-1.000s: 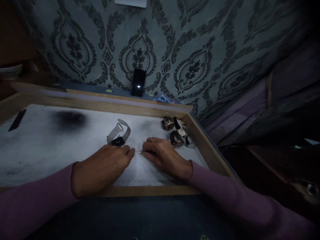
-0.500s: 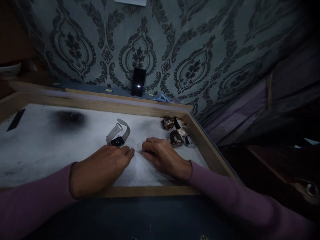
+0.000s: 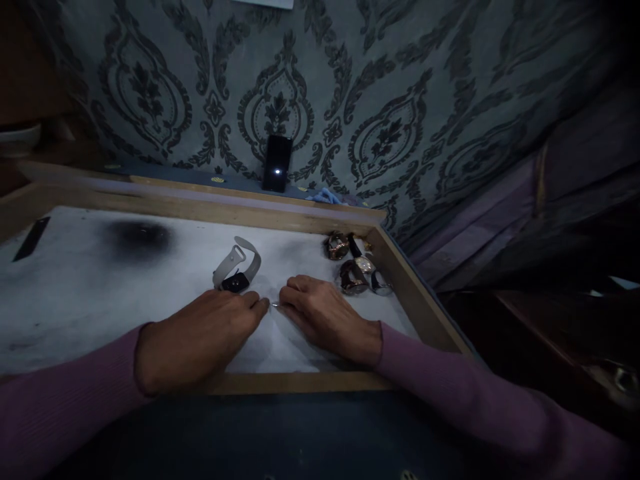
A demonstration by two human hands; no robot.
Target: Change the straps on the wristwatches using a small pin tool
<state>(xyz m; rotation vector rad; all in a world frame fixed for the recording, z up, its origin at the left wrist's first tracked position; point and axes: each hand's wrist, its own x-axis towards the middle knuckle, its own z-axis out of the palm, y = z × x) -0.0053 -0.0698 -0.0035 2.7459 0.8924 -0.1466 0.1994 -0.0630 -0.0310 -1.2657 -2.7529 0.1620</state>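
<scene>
My left hand [image 3: 207,333] is closed in a pinch low over the white tray floor; whatever its fingertips hold is hidden. Facing it, my right hand [image 3: 325,317] pinches a thin, shiny metal piece [image 3: 275,305], whose tip points at my left fingertips. The piece is too small to name, and I cannot tell whether the left fingers grip it too. Just beyond my left hand lies a smartwatch [image 3: 235,283] with a pale grey strap [image 3: 253,257] curled up in a loop.
Several wristwatches [image 3: 353,277] cluster in the right corner of the wooden-framed tray [image 3: 310,382]. A dark flat strip [image 3: 31,239] lies at far left, near a dark smudge [image 3: 140,239]. Behind the tray a phone [image 3: 277,163] leans on the patterned wall, with a blue cloth [image 3: 325,196] nearby.
My right hand has shifted slightly left, closer to my left hand, so less of the metal piece shows between them. The watches have not moved.
</scene>
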